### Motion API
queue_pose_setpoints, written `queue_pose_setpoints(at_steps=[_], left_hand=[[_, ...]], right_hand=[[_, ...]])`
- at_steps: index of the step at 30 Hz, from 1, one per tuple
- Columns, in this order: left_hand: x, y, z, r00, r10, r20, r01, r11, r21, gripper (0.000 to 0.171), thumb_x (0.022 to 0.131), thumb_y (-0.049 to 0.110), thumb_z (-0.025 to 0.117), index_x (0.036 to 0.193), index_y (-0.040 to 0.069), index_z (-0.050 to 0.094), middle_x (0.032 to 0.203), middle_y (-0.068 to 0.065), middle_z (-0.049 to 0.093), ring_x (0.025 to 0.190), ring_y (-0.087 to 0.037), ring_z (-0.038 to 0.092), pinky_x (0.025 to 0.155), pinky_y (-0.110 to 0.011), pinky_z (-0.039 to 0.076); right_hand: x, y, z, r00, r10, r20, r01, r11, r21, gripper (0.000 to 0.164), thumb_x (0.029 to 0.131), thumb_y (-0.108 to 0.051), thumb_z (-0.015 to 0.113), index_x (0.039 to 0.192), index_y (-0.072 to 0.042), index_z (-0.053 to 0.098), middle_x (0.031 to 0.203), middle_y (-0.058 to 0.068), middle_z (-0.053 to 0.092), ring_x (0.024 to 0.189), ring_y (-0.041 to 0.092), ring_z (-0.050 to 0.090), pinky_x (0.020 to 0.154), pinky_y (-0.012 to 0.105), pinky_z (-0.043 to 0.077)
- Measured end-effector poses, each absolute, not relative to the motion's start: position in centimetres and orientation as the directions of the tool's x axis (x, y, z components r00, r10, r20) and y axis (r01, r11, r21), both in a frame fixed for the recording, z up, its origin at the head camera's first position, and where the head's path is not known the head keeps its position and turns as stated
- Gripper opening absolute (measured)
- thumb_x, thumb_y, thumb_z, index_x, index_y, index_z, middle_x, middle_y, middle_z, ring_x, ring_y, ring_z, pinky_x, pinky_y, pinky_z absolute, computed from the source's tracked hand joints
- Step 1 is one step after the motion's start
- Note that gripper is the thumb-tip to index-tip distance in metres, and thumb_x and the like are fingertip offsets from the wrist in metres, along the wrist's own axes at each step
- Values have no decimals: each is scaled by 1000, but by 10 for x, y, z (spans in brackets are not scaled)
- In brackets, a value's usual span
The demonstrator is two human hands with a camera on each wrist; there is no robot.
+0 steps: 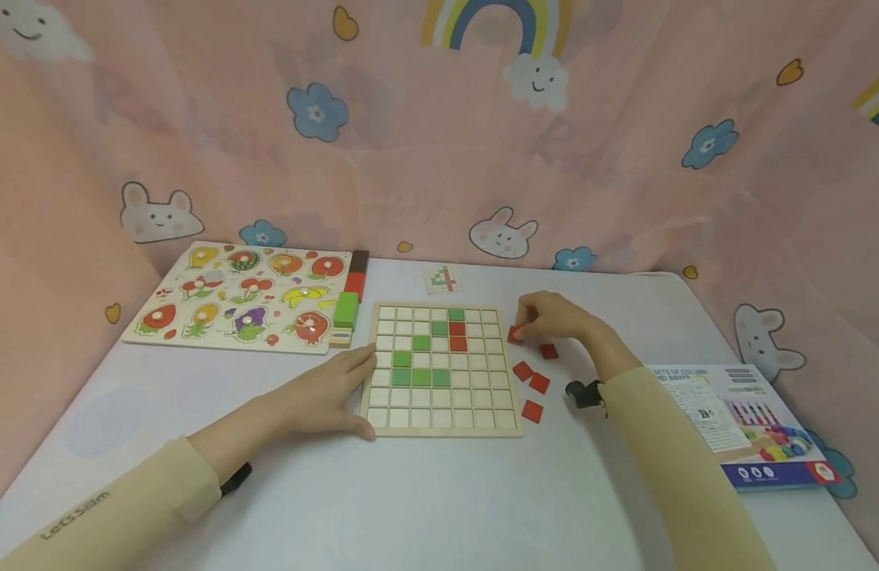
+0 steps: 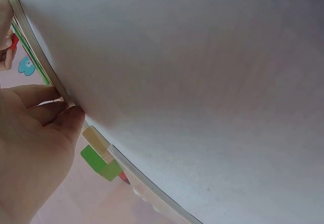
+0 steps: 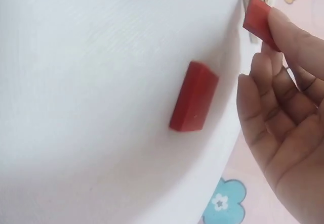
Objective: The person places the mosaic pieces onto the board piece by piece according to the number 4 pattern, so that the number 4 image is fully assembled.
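In the head view a wooden grid board (image 1: 482, 395) lies on the table, with several green tiles (image 1: 421, 342) and two red tiles (image 1: 457, 343) in its cells. My left hand (image 1: 318, 400) rests along the board's left edge, thumb by the near corner; the left wrist view shows its fingertips (image 2: 76, 114) against the rim. To the right of the board, my right hand (image 1: 554, 316) pinches a red square tile (image 3: 259, 19) between thumb and finger. Several loose red tiles (image 1: 539, 383) lie on the table below that hand.
A small pattern card (image 1: 443, 279) lies behind the board. On the left are a fruit peg puzzle (image 1: 218, 333) and a row of coloured blocks (image 1: 346, 310). A printed box (image 1: 761, 428) lies at the right, partly behind my right sleeve. A pink patterned cloth (image 1: 411, 159) hangs behind.
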State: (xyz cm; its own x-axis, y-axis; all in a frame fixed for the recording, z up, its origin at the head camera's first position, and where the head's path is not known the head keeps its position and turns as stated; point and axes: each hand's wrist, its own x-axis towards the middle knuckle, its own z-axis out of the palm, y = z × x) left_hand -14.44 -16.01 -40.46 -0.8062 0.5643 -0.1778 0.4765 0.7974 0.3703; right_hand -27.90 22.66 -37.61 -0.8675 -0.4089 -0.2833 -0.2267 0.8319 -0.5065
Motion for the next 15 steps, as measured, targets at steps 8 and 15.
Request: queue_pose_setpoints(at_steps=[8,15], left_hand=[[-144,-161,-404,-805,566,-177,478,796,371,116,73,68,73,154,0,27,167,-15,16,153,-37,22,123,-53,29],[-145,-161,-406,-804,568,-174,481,795,370,116,73,69,73,155,0,27,167,-15,16,153,-38,22,122,-53,29]], right_hand=[[-273,206,-371,-859,-479,-181,-278,733,-621,14,86,-19,74,97,-13,68,83,3,58,85,20,52,72,28,44],[-259,177,-373,-821,-534,-199,-308,710,-633,11,86,-20,76,93,-15,69,82,1,64,84,18,56,76,29,46]])
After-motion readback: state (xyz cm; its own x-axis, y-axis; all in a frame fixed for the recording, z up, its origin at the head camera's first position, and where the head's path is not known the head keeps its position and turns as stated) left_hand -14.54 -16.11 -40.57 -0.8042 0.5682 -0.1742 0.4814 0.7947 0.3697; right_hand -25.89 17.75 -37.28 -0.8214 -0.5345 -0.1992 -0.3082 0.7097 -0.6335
